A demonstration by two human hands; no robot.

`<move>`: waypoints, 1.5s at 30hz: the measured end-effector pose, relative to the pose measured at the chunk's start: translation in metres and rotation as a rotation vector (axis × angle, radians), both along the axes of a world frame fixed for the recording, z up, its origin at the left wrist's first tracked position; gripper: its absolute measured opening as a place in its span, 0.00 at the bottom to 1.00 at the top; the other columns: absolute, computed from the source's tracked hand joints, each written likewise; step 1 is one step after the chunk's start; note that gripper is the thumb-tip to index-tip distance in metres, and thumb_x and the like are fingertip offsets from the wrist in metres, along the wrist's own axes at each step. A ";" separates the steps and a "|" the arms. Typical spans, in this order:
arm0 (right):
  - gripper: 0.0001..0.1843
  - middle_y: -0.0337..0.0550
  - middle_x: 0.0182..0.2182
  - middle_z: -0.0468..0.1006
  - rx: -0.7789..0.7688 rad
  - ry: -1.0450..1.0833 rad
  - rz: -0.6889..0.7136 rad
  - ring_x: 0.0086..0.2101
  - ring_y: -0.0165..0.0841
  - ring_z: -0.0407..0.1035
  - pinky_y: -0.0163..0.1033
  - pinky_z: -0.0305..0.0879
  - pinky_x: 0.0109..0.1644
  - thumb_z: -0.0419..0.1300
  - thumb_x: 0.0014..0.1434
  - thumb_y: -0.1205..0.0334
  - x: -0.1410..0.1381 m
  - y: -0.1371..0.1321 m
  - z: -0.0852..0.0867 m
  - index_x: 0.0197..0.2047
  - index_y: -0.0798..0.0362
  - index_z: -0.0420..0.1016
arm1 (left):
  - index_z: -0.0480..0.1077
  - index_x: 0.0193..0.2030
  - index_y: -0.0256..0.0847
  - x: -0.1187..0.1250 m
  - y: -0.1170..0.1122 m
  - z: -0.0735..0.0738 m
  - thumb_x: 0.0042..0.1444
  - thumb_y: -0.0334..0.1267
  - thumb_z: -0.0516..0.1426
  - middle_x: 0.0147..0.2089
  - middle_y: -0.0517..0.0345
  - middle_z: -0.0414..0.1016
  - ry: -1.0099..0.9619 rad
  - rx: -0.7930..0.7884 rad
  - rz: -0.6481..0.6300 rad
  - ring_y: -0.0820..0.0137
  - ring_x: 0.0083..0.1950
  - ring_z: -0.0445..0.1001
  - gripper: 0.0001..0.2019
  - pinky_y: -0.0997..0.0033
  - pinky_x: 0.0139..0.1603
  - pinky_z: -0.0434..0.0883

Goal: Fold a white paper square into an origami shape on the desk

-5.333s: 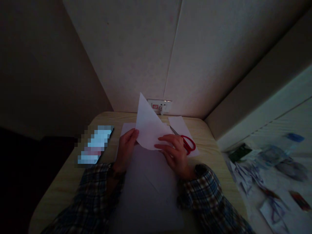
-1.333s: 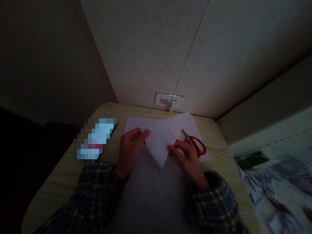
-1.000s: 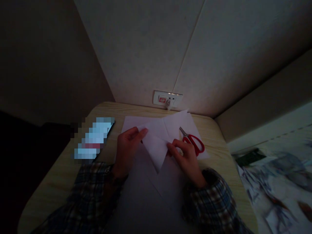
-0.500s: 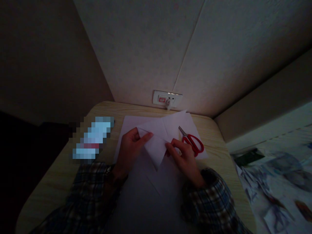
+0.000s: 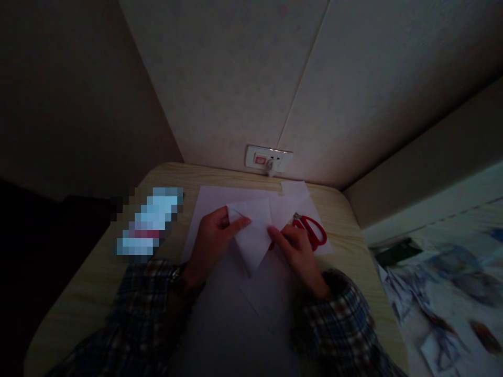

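A folded sheet of white paper (image 5: 253, 235) is held up between my two hands, one corner pointing down toward me. My left hand (image 5: 212, 241) pinches its left edge, thumb on top and fingers underneath. At the right edge, my right hand (image 5: 294, 248) grips it between thumb and fingers; the fingertips are partly hidden. Just beyond my right hand lie red-handled scissors (image 5: 316, 230), their blades mostly covered by the paper. White sheets (image 5: 212, 196) lie flat beneath the work.
The wooden table (image 5: 94, 293) stands against a papered wall. A phone (image 5: 151, 222), pixelated, lies on the left. Behind the table is a wall socket (image 5: 267, 158) with a plug in it. A patterned cloth surface (image 5: 451, 293) is to the right.
The far right part of the paper, which stuck out toward the wall, has folded over, leaving a more compact shape. More of the scissors' blades is now covered. Both hands keep their hold.
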State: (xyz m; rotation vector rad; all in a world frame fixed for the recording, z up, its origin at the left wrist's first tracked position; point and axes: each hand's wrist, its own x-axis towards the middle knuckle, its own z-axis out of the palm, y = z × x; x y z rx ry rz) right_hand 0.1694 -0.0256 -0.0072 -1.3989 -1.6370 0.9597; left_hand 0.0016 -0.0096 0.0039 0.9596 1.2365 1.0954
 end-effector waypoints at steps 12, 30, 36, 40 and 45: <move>0.22 0.37 0.15 0.72 0.029 -0.058 0.009 0.20 0.28 0.64 0.35 0.60 0.28 0.54 0.57 0.51 0.005 0.002 -0.002 0.16 0.53 0.70 | 0.74 0.32 0.36 -0.001 0.002 0.000 0.37 0.44 0.66 0.29 0.55 0.78 0.015 0.012 -0.011 0.66 0.29 0.75 0.17 0.73 0.27 0.69; 0.20 0.40 0.17 0.76 0.002 -0.116 0.042 0.22 0.29 0.69 0.33 0.62 0.30 0.57 0.56 0.53 0.001 0.001 0.003 0.18 0.54 0.75 | 0.73 0.32 0.36 -0.002 0.003 -0.002 0.40 0.46 0.64 0.27 0.58 0.76 0.037 0.032 -0.006 0.70 0.26 0.71 0.16 0.76 0.24 0.65; 0.20 0.39 0.17 0.76 0.049 -0.115 0.031 0.22 0.29 0.69 0.33 0.62 0.31 0.56 0.57 0.52 0.001 0.001 0.000 0.18 0.53 0.75 | 0.65 0.21 0.37 -0.006 0.005 -0.009 0.47 0.48 0.59 0.19 0.65 0.63 0.105 0.116 0.055 0.76 0.22 0.62 0.16 0.79 0.20 0.59; 0.21 0.37 0.15 0.73 0.020 -0.091 0.032 0.21 0.27 0.67 0.32 0.60 0.29 0.56 0.57 0.55 0.005 0.003 -0.001 0.17 0.54 0.74 | 0.65 0.24 0.37 -0.007 0.008 -0.014 0.49 0.51 0.57 0.23 0.62 0.66 -0.029 0.125 0.020 0.74 0.26 0.66 0.17 0.78 0.26 0.64; 0.23 0.37 0.13 0.70 -0.063 -0.054 0.049 0.18 0.25 0.62 0.32 0.56 0.24 0.56 0.57 0.53 0.009 0.005 -0.001 0.15 0.55 0.72 | 0.70 0.30 0.35 -0.010 0.011 -0.012 0.50 0.49 0.57 0.30 0.55 0.73 -0.122 0.099 -0.066 0.70 0.32 0.70 0.16 0.74 0.34 0.68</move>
